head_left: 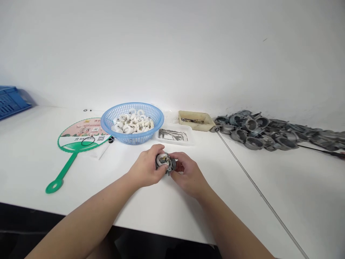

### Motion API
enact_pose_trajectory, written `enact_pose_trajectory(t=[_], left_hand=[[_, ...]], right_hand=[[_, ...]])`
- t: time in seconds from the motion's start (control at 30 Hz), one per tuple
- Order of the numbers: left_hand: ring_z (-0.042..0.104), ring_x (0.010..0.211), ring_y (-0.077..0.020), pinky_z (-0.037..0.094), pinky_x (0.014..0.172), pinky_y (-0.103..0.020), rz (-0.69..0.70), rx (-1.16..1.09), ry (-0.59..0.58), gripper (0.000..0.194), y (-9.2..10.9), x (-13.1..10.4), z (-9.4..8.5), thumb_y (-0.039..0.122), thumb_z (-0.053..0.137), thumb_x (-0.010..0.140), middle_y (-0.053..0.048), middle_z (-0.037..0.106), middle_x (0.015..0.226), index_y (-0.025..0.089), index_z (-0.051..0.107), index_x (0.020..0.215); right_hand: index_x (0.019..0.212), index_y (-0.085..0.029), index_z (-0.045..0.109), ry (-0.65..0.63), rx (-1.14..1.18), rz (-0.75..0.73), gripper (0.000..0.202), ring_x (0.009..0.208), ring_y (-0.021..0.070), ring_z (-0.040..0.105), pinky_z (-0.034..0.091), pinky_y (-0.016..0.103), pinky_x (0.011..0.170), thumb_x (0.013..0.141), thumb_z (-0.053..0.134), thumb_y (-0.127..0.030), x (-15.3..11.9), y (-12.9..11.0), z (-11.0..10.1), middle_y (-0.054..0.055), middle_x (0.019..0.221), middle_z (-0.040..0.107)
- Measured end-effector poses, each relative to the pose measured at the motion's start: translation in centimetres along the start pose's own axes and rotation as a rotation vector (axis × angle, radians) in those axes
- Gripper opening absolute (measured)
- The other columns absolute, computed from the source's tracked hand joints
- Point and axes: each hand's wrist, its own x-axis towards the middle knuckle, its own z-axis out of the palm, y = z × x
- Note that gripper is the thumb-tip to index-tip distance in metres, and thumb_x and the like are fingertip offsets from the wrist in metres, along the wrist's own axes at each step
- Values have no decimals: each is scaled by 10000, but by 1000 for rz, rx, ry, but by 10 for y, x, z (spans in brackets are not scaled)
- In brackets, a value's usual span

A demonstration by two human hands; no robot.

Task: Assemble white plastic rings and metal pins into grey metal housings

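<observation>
Both hands hold a small carburetor [169,169], a dark grey metal body with a white ring-shaped float [161,159] in its open face and brassy bits in the middle. My left hand [148,167] is closed round its left side, the thumb lying along the near edge of the float. From the right, my right hand [188,173] grips the body with thumb and fingers. Part of the carburetor is hidden behind the fingers. Beyond it stands a blue basket [132,138] of white floats [129,124], beside a white tray [175,141] of thin dark pins [172,135].
Behind the tray is a yellowish box [208,126] with metal tools. Grey metal castings [250,124] are heaped at right, near a long thin rod [258,190]. A green-handled fan [64,169] lies at left; a blue crate [13,102] stands farther left.
</observation>
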Motion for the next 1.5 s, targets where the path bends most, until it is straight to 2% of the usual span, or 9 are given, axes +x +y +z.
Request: enact_pose_trajectory(t=[0.23, 0.43, 0.73, 1.03, 1.23, 1.5], left_hand=[[558, 950, -259, 443, 837, -427, 68, 210, 15, 415, 4, 1, -4, 249, 563, 697, -87, 621, 1015, 179, 464, 1094], [563, 896, -241, 453, 800, -400, 86, 258, 19, 428, 3, 2, -4, 240, 547, 695, -77, 625, 993, 178, 456, 1108], [557, 843, -239, 454, 749, -383, 104, 301, -51, 363, 9, 4, -10, 272, 562, 703, -67, 634, 930, 172, 505, 1047], [555, 762, -217, 441, 694, -349, 31, 338, -177, 255, 24, 12, -19, 238, 566, 683, -27, 626, 808, 198, 527, 932], [568, 790, -219, 439, 691, -340, 40, 302, -156, 356, 23, 14, -18, 196, 559, 650, -37, 636, 856, 191, 492, 1000], [554, 750, -186, 442, 668, -312, 57, 213, -53, 289, 18, 9, -11, 179, 557, 636, -18, 622, 810, 198, 509, 920]], right_hand=[[983, -229, 593, 40, -30, 6, 324, 719, 132, 558, 477, 285, 670, 683, 505, -144, 1, -4, 2, 33, 969, 583], [962, -232, 619, 77, -35, 18, 319, 715, 131, 558, 485, 287, 678, 674, 512, -145, 2, -3, 5, 24, 949, 591], [955, -235, 621, 105, -27, -10, 332, 731, 116, 551, 471, 254, 677, 679, 486, -110, 0, -1, 7, 8, 921, 580], [964, -224, 622, 108, -42, -41, 359, 736, 125, 551, 464, 271, 690, 671, 469, -82, -2, 0, 7, 16, 906, 576], [945, -230, 632, 102, -50, -57, 368, 778, 126, 556, 455, 263, 711, 661, 473, -57, -1, 0, 7, 8, 892, 575], [958, -233, 627, 98, -47, -72, 374, 821, 135, 566, 457, 275, 749, 668, 481, -49, -1, 3, 7, 12, 915, 577]])
